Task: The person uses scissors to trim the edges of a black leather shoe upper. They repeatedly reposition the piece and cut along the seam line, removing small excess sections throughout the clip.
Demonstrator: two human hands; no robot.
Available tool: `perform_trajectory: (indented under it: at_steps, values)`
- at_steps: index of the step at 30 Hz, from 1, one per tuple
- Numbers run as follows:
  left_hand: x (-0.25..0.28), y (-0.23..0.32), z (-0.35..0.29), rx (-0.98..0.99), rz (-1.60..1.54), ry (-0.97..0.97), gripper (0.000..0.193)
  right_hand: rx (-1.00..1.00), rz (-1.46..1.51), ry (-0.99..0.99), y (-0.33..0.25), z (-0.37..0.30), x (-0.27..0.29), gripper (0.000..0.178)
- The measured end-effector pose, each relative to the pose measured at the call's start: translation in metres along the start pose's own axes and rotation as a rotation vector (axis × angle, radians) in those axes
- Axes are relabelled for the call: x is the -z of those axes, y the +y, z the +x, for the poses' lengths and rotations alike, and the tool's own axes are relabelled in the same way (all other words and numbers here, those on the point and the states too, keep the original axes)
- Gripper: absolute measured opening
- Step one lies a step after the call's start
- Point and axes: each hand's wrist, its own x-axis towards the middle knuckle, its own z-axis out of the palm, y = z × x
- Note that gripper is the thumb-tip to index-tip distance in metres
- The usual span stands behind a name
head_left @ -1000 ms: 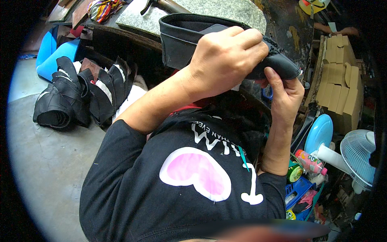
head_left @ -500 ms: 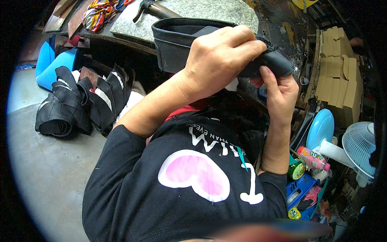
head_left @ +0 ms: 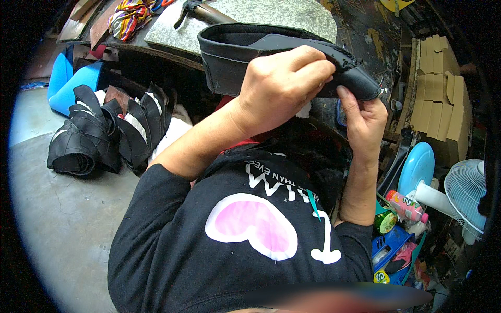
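A black shoe upper [head_left: 229, 65], with an open collar and a braided seam around its toe part, is raised in front of my chest. My right hand [head_left: 362, 117] grips its toe end, the thumb pressed on the near face. Across the middle of the upper lies my left hand [head_left: 284, 83], fingers curled into a pinch against the side just below the seam. Its thumb and whatever the fingertips hold, if anything, are hidden.
Behind the upper, a hammer [head_left: 209, 13] lies on a stone slab [head_left: 308, 21] beside striped cloth [head_left: 129, 21]. Rolled black pieces [head_left: 78, 141] sit at the left. Flattened cartons [head_left: 438, 99], a blue-and-white fan [head_left: 464, 193] and a pink bottle [head_left: 406, 206] stand at the right.
My left hand has slid slightly left and down from the seam, uncovering more of the upper's top edge. My right hand keeps its grip on the toe.
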Motion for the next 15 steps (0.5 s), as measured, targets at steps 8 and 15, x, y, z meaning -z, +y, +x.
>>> perform_trajectory:
  at_steps: [8,15]
  values:
    - [-0.009,0.006,-0.002,0.176,-0.126,-0.103,0.021,-0.141,0.107,-0.059,0.003,-0.006,0.000,0.017]
    - [-0.010,0.010,0.005,0.098,0.118,-0.216,0.013,-0.133,-0.138,-0.086,0.004,-0.010,0.004,0.018]
